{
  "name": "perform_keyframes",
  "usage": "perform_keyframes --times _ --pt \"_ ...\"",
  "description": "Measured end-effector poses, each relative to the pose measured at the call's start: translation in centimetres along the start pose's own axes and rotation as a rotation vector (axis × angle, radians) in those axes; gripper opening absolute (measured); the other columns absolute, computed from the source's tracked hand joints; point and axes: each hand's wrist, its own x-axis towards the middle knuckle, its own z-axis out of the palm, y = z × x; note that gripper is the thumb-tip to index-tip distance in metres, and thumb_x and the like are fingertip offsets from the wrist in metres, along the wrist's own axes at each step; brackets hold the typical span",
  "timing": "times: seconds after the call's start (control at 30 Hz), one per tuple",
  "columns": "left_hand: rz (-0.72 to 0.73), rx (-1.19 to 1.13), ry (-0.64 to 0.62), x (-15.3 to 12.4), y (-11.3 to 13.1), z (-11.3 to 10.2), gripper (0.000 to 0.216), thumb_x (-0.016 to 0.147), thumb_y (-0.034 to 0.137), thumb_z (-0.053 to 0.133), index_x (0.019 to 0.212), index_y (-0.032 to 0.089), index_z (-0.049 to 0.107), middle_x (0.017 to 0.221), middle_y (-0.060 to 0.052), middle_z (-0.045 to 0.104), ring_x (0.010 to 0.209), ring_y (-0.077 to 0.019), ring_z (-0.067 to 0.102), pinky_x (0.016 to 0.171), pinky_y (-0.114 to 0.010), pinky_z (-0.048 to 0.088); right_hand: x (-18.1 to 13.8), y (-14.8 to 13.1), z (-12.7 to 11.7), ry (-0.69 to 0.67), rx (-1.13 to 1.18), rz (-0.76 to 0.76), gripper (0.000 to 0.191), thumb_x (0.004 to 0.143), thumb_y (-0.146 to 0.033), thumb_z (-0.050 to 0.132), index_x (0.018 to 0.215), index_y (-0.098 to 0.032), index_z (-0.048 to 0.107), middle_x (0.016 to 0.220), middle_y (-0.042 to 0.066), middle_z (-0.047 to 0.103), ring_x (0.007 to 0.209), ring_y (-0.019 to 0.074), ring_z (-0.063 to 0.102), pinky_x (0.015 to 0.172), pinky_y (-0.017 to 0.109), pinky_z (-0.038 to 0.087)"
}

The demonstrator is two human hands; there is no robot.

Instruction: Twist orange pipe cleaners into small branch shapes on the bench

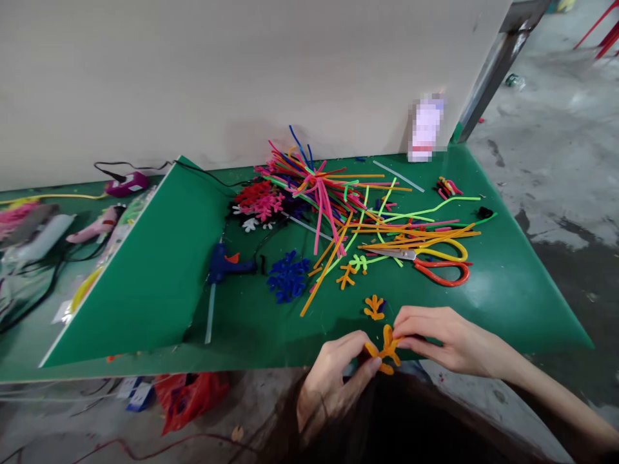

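1. i have an orange branched piece [388, 348] between my hands, on my side of the scissors [411, 254], which lie on the green worktop [522, 290].
2. my left hand [336, 370] pinches the piece's left side between thumb and finger; my right hand [442, 335] pinches its right side, so both grip the same piece.
3. i judge the step in hand to be shaping: bending its short fuzzy arms and setting how they fan out.
4. a smaller orange piece [374, 308] lies between the scissors and my hands, and another orange sprig [346, 277] lies left of the scissors.
5. further left of the scissors sit a blue cluster [289, 277] and, past it, the glue gun [225, 263]; the pile of pipe cleaners [319, 183] spreads beyond the scissors.
6. the next move, i'd say, calls for a steady left pinch while the right fingertips turn one arm gently, without twisting the middle loose.
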Motion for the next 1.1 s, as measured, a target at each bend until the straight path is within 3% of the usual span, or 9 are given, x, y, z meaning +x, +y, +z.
perform_keyframes --times 0.4,0.57,0.73,0.8,1.1 --pt "-0.009 -0.064 0.059 0.3 -0.3 0.1 0.019 0.086 0.023 0.051 0.069 0.017 0.056 0.066 -0.002 0.058 0.063 -0.0141 0.054 0.060 -0.021 0.044 -0.4 0.0 1.0 0.099 -0.094 -0.035 0.016 0.094 -0.019 0.045 0.101 -0.018 0.060 0.091 0.006 0.064 0.081 0.0126 0.060 0.069 0.022 0.048" --pt "-0.034 -0.038 0.065 0.4 -0.4 -0.1 0.020 0.086 0.023 0.050 0.068 0.017 0.054 0.064 -0.001 0.056 0.060 -0.0138 0.052 0.058 -0.022 0.042 -0.7 0.4 1.5 0.076 -0.292 -0.047 0.020 0.095 -0.017 0.040 0.100 -0.016 0.059 0.090 0.007 0.065 0.078 0.0143 0.062 0.066 0.024 0.050" --pt "-0.095 -0.054 -0.010 0.2 -0.7 -0.1 0.022 0.087 0.024 0.049 0.067 0.017 0.055 0.064 0.000 0.058 0.063 -0.0137 0.054 0.062 -0.022 0.041 -1.0 1.0 2.1 0.143 -0.545 -0.227 0.026 0.095 -0.012 0.034 0.105 -0.011 0.058 0.095 0.011 0.067 0.085 0.0174 0.065 0.072 0.027 0.054" --pt "-0.106 -0.069 -0.015 0.2 -0.9 -0.1 0.022 0.087 0.026 0.050 0.068 0.017 0.055 0.065 0.000 0.058 0.065 -0.0137 0.054 0.062 -0.021 0.041 -1.1 1.1 2.3 0.168 -0.547 -0.259 0.027 0.095 -0.011 0.034 0.104 -0.011 0.059 0.095 0.011 0.068 0.086 0.0170 0.065 0.075 0.027 0.055" --pt "0.020 -0.010 0.027 0.7 -0.8 -0.3 0.020 0.087 0.020 0.050 0.067 0.016 0.052 0.065 0.000 0.053 0.061 -0.0115 0.050 0.060 -0.020 0.039 -1.2 1.3 2.8 0.171 -0.387 -0.117 0.018 0.094 -0.017 0.044 0.105 -0.014 0.057 0.096 0.009 0.067 0.087 0.0153 0.064 0.077 0.026 0.056"
